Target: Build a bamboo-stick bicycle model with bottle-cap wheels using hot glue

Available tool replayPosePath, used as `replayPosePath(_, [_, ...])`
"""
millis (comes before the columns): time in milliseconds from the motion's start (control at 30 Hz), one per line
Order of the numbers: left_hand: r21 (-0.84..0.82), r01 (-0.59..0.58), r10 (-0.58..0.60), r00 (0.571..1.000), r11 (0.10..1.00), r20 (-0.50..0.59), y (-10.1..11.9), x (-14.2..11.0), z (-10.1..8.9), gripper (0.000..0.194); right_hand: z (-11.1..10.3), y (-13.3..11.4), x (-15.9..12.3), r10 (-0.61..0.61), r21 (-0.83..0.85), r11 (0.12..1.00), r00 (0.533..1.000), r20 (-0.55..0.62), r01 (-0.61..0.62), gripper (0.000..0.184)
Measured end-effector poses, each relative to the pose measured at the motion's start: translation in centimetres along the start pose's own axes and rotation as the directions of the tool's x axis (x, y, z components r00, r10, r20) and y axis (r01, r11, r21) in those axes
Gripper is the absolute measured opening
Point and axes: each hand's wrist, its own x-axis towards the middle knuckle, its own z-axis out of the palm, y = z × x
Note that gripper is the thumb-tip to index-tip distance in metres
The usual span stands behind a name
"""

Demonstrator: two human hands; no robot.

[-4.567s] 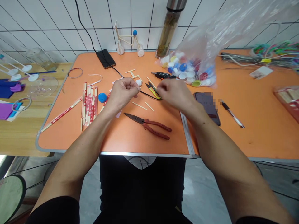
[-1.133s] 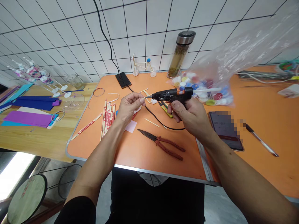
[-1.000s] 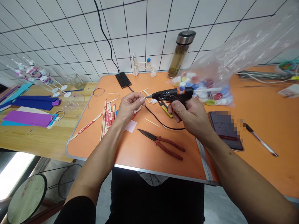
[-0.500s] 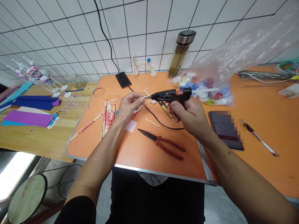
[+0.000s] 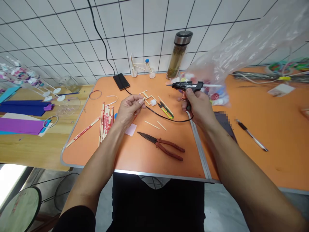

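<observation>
No lettering legible; no numbers either.

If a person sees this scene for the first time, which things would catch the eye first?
Probably the black glue gun, gripped in the right hand above the orange table. Next, perhaps, the pliers with reddish handles, lying near the table's front edge, and the clear plastic bag of colourful caps beyond the right hand.
</observation>
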Motion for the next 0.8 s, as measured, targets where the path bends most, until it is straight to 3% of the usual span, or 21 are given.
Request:
replayPosePath(133, [-0.008,0.009,-0.009,1.000,1.000,0.018,-0.1,0.0,0.2,0.053,-0.5,1.8,2.4,0.211,-0.029,0.977,0.975,-0.067,-0.213,0.043])
replayPosePath(233, [0.008,-0.002,0.002,1.000,1.000,0.022,-0.2,0.0,0.3,0.050,-0.7,2.3,3.1,0.230,-0.097,0.966,0.966,-0.117,-0.241,0.044])
replayPosePath(300, [0.015,-0.004,0.003,1.000,1.000,0.027,-0.2,0.1,0.3,0.049,-1.3,2.2,3.4,0.177,-0.286,0.935,0.975,-0.137,-0.210,0.046])
replayPosePath(333, [0.017,-0.005,0.004,1.000,1.000,0.029,-0.2,0.1,0.3,0.049,-1.7,2.0,3.5,0.114,-0.428,0.889,0.983,-0.142,-0.165,0.047])
replayPosePath(400, [0.018,-0.008,0.008,0.999,1.000,0.034,-0.2,0.0,0.3,0.050,-2.7,1.2,3.3,0.028,-0.693,0.712,0.991,-0.134,-0.114,0.051])
replayPosePath(467, [0.017,-0.014,0.014,0.999,1.000,0.036,-0.2,0.0,0.4,0.051,-3.4,0.0,2.6,0.079,-0.811,0.570,0.992,-0.102,-0.129,0.051])
replayPosePath(567, [0.024,-0.012,0.011,0.999,1.000,0.035,-0.3,0.1,0.5,0.051,-2.8,-2.4,0.0,0.103,-0.892,0.431,0.989,-0.102,-0.137,0.024])
replayPosePath(633, [0.051,-0.005,0.004,0.999,0.999,0.036,-0.4,0.1,0.4,0.050,-1.2,-3.8,-2.4,0.049,-0.901,0.431,0.995,0.082,0.053,0.019])
replayPosePath(700, [0.089,-0.006,0.003,0.999,0.996,0.032,-0.6,0.2,0.3,0.047,0.8,-4.8,-4.8,0.128,-0.842,0.464,0.920,0.370,0.275,0.021])
replayPosePath(767, [0.127,-0.013,0.011,1.000,0.992,0.018,-0.6,0.2,0.2,0.044,2.7,-5.3,-6.8,0.212,-0.834,0.379,0.840,0.499,0.400,0.024])
replayPosePath(800, [0.145,-0.016,0.015,1.000,0.989,0.008,-0.6,0.2,0.2,0.041,3.5,-5.4,-7.5,0.253,-0.848,0.314,0.823,0.509,0.428,0.027])
